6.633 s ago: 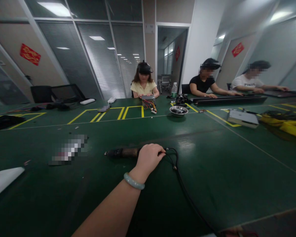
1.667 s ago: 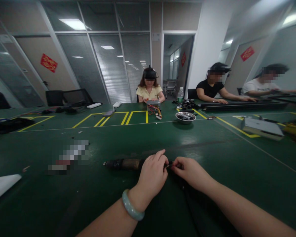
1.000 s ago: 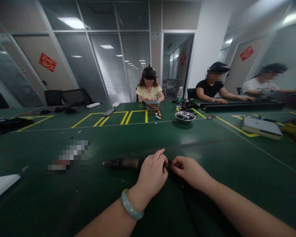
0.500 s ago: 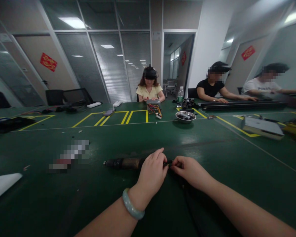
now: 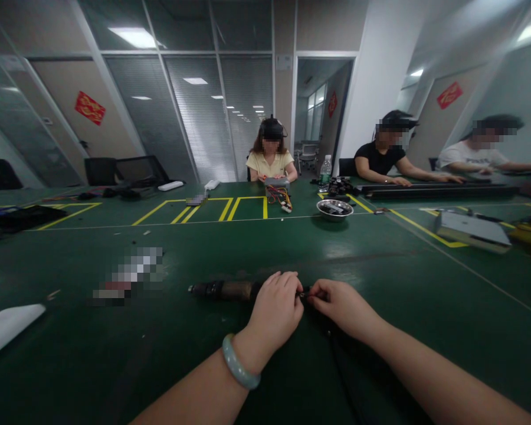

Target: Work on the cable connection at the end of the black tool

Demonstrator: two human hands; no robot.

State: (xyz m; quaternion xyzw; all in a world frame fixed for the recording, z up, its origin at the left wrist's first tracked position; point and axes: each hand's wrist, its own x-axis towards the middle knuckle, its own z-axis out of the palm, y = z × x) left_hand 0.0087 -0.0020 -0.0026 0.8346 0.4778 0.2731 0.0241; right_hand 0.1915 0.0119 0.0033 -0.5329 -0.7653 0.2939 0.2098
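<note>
Since the earliest frame, the right hand (image 5: 338, 301) has come into view beside the left hand (image 5: 277, 304), and the left's raised finger lies lower than half a second ago. From the head view I see a dark, barrel-shaped tool (image 5: 236, 290), perhaps a power screwdriver, lying flat on the green table (image 5: 380, 277) straight ahead of the person. Its long axis runs sideways: the narrow tip points left, the tail passes under the left hand toward the right. So the left hand is nearer, its fingers curled over the tool's rear part and holding it, while the right hand pinches the end of a black cord (image 5: 338, 369) just off that tail, nearly in line with it. What sits in the narrow gap between the fingertips is too small to tell. The cord trails from the right hand toward the near side, where I can't make out the table's edge. Past the fingers, the table surface stretches on to a metal bowl (image 5: 335, 218), well apart; leftward, a blurred item (image 5: 135, 273) lies beyond the tip.
</note>
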